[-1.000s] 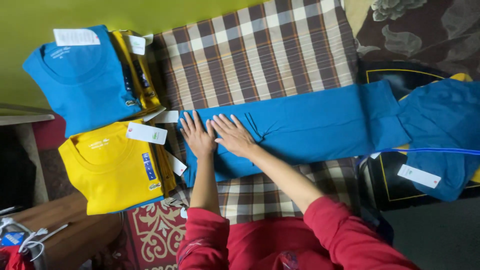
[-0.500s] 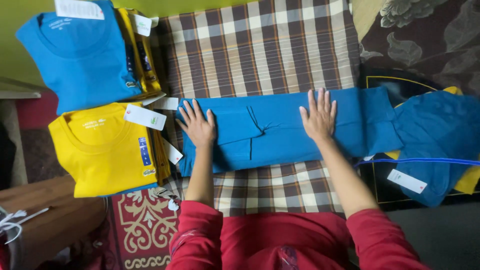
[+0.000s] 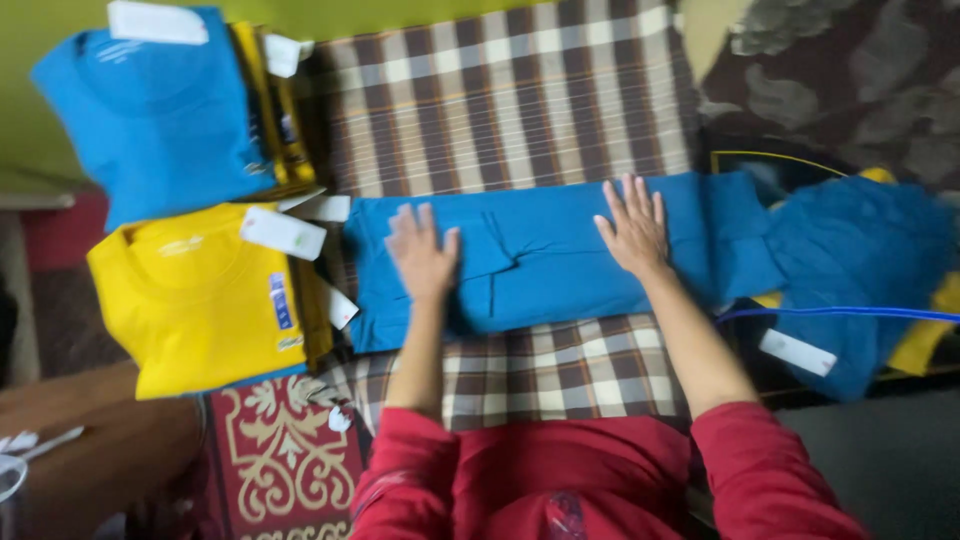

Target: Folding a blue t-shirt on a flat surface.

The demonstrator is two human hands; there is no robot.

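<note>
A blue shirt (image 3: 550, 260), folded into a long strip, lies across a brown-and-white checked cloth (image 3: 510, 100). My left hand (image 3: 422, 252) presses flat on the strip's left part, fingers spread. My right hand (image 3: 632, 228) lies flat on its right part, fingers apart. Neither hand holds anything. Both arms wear red sleeves.
To the left lie a folded blue shirt (image 3: 150, 110) and a folded yellow shirt (image 3: 200, 300), each with white tags. A pile of blue and yellow garments (image 3: 860, 270) sits at the right. A red patterned rug (image 3: 280, 450) shows below.
My right hand slid from beside the left hand rightward along the blue strip, then held there. The left hand stayed at the left end. The view shifted slightly.
</note>
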